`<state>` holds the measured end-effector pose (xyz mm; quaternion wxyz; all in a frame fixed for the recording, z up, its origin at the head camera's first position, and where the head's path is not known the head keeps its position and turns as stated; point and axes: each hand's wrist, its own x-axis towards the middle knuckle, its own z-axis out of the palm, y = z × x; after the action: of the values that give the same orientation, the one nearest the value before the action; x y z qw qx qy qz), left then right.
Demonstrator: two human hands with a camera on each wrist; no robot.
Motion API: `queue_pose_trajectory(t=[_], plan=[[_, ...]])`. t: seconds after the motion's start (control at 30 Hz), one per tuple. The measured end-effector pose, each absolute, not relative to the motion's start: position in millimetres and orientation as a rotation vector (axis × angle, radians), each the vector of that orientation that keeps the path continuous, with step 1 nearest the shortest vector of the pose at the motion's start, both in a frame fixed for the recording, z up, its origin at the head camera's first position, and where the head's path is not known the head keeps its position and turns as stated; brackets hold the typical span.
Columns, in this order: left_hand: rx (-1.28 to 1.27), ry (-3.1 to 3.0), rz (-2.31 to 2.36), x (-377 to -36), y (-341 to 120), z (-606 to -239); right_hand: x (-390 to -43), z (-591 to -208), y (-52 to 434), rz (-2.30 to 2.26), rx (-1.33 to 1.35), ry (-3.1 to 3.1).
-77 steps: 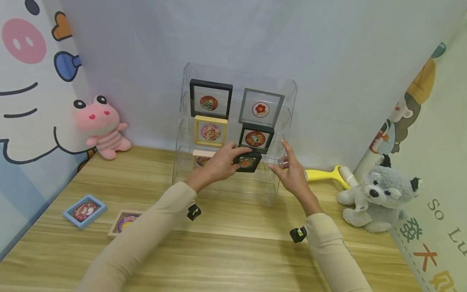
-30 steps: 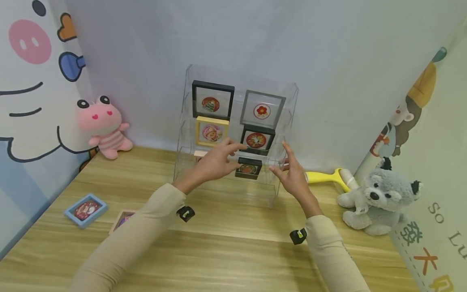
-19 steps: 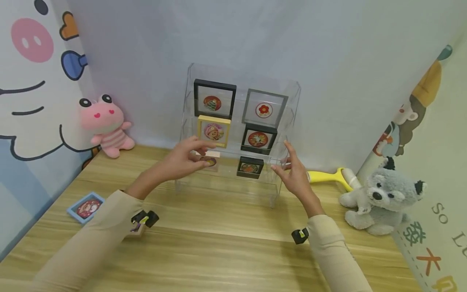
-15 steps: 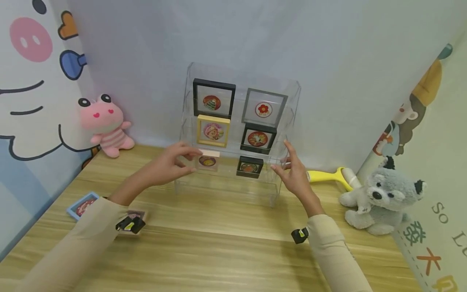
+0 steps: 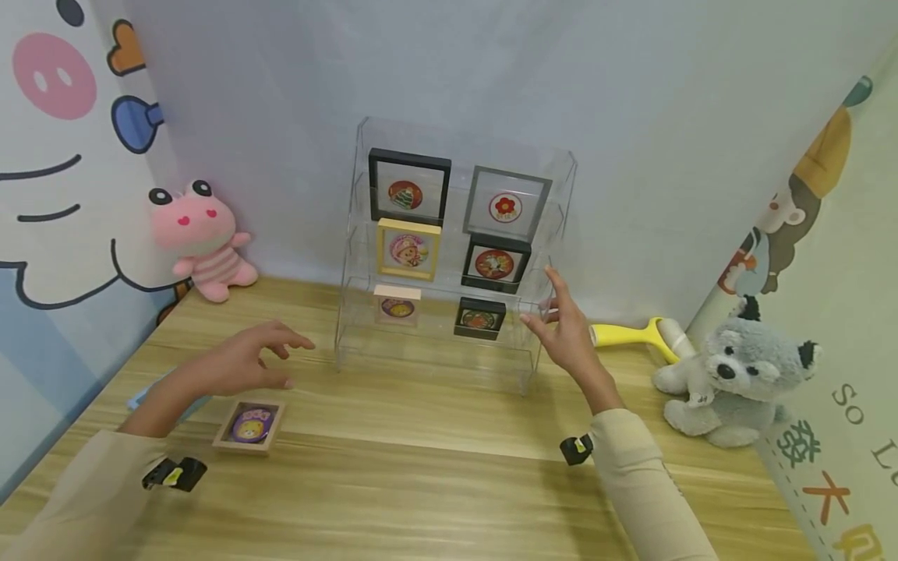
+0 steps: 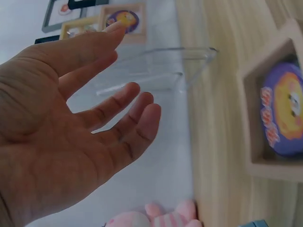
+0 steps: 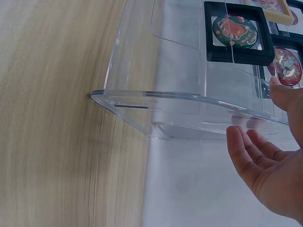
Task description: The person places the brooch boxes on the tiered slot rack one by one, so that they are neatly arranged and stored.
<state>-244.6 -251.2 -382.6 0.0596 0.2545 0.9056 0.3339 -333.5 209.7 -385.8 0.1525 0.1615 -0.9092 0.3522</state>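
My left hand [image 5: 242, 360] hovers above the table at the left, fingers spread and loosely bent, holding nothing. Below it lies a light wooden frame [image 5: 249, 427] with a purple and yellow round badge. A blue frame [image 5: 143, 391] is mostly hidden behind the left wrist. My right hand [image 5: 564, 331] is at the right side of a clear acrylic display rack [image 5: 435, 358]; thumb and fingers lie either side of its side panel, apart from each other. The rack's lowest tier bears a pale wooden frame [image 5: 397, 305] and a small black frame [image 5: 480, 319].
Higher tiers hold a yellow frame [image 5: 408, 250], a black frame [image 5: 495, 263], a larger black frame [image 5: 409, 185] and a grey frame [image 5: 507, 204]. A pink plush frog [image 5: 199, 238] sits left, a grey plush dog [image 5: 733, 378] right, beside a yellow-handled roller [image 5: 627, 335].
My left hand has let go of the small black frame on the lowest tier and moved left and nearer, over the wooden frame. My right hand has stayed at the rack's side.
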Motion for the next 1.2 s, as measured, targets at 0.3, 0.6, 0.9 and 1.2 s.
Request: queue_pose_trajectory(t=[0.3, 0.6, 0.9, 1.2], plan=[[0.611, 2.700, 0.841, -233, -275, -403, -333, -385, 208, 1.012, 0.456, -2.622], [0.639, 2.627, 0.795, -224, -293, -423, -333, -384, 209, 1.008, 0.455, -2.619], [0.558, 2.605, 0.739, -221, -297, -428, -333, -383, 209, 1.010, 0.451, -2.629], [0.548, 2.620, 0.720, -219, -299, -430, -332, -383, 209, 1.004, 0.447, -2.622]])
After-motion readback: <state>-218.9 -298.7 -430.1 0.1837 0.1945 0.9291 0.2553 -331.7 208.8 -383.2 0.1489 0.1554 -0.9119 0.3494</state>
